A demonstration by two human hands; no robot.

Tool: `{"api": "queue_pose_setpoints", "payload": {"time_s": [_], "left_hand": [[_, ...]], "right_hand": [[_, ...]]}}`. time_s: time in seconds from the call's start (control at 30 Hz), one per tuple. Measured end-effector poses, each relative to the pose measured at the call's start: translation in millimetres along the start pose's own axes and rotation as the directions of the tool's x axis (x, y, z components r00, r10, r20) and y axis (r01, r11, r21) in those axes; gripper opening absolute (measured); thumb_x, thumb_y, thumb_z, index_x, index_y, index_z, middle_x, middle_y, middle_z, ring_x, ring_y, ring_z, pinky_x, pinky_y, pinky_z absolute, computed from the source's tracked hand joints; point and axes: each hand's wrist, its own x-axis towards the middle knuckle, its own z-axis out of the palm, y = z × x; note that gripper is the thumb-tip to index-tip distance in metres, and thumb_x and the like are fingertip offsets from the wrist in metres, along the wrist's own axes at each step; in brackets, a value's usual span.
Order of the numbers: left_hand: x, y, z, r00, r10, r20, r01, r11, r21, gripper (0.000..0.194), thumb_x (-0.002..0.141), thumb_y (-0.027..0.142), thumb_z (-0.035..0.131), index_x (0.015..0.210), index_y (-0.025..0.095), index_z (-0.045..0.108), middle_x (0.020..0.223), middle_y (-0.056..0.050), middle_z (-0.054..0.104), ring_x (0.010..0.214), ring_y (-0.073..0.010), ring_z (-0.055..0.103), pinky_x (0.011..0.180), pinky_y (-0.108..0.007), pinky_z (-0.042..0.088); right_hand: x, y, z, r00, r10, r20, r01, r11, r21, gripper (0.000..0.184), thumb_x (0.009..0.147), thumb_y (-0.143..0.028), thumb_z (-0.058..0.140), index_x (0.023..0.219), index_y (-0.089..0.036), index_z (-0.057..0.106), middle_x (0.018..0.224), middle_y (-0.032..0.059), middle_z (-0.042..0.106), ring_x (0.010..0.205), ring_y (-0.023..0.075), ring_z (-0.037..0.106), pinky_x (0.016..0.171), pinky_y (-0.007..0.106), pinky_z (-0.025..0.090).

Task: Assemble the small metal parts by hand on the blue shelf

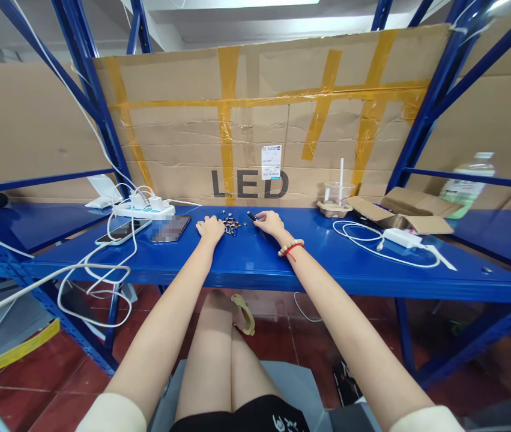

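1. Head view, left hand (211, 228): it lies palm down on the blue tabletop (255, 261), fingers bent and slightly parted, next to a cluster of small parts (232, 225); whether anything is under the fingers, I cannot tell.
2. Right hand (270, 224): thumb and fingers pinch a short, dark object (251, 216), held just right of the cluster, which sits between the hands. A beaded bracelet (290, 246) and red cord circle this wrist.
3. Containers: a clear cup (337, 193) with a white straw stands in a brown holder (334, 209); the cup's contents are unclear. Beside it is a cardboard box (421, 204) with flaps open, its inside mostly hidden. Behind that stands a translucent, labelled bottle (468, 183).
4. Materials: the tabletop is smooth and glossy; the small parts look shiny and mixed in colour. Behind rises a creased cardboard panel (178, 144), crossed by yellowish tape and printed "LED".
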Motion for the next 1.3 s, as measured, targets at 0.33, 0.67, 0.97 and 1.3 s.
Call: {"api": "queue_pose_setpoints", "payload": {"time_s": [0.33, 0.67, 0.97, 1.3], "left_hand": [[3.3, -0.4, 2.9, 0.999, 0.02, -0.025, -0.022, 0.998, -0.062, 0.033, 0.078, 0.034, 0.041, 0.098, 0.017, 0.062, 0.119, -0.018, 0.053, 0.115, -0.0325, 0.044, 0.093, -0.046, 0.031], [5.1, 0.3, 6.2, 0.977, 0.196, 0.079, -0.194, 0.981, -0.032, 0.043, 0.084, 0.036, 0.025, 0.108, 0.016, 0.055, 0.127, -0.019, 0.047, 0.122, -0.032, 0.036, 0.098, -0.05, 0.025], [0.9, 5.1, -1.0, 0.966, 0.257, -0.024, -0.257, 0.951, -0.172, 0.032, 0.08, 0.02, 0.03, 0.104, 0.021, 0.051, 0.117, -0.012, 0.053, 0.114, -0.0269, 0.043, 0.094, -0.043, 0.032], [-14.2, 18.7, -11.2, 0.911, 0.412, -0.003, -0.403, 0.889, -0.216, 0.025, 0.078, 0.019, 0.034, 0.09, 0.024, 0.056, 0.1, -0.005, 0.064, 0.099, -0.0223, 0.054, 0.084, -0.034, 0.041]], "right_hand": [[-2.0, 2.9, -4.6, 0.99, 0.093, -0.109, -0.102, 0.992, -0.08, 0.028, 0.069, -0.022, 0.062, 0.097, -0.022, 0.067, 0.096, 0.0064, 0.068, 0.094, 0.0216, 0.062, 0.078, 0.03, 0.047], [-1.2, 4.4, -7.0, 0.99, 0.11, -0.083, -0.118, 0.988, -0.101, 0.026, 0.07, -0.02, 0.063, 0.095, -0.022, 0.069, 0.092, 0.008, 0.069, 0.091, 0.0242, 0.063, 0.076, 0.031, 0.046], [-1.8, 2.2, -6.3, 0.994, -0.006, -0.107, -0.003, 0.997, -0.079, 0.026, 0.072, -0.024, 0.064, 0.098, -0.02, 0.067, 0.097, 0.0088, 0.067, 0.093, 0.022, 0.061, 0.08, 0.032, 0.046], [-6.0, -15.7, 3.6, 0.907, -0.411, 0.09, 0.328, 0.824, 0.463, 0.05, 0.083, -0.053, 0.041, 0.08, -0.012, 0.069, 0.075, 0.0042, 0.066, 0.07, 0.0146, 0.059, 0.06, 0.022, 0.044]]}}
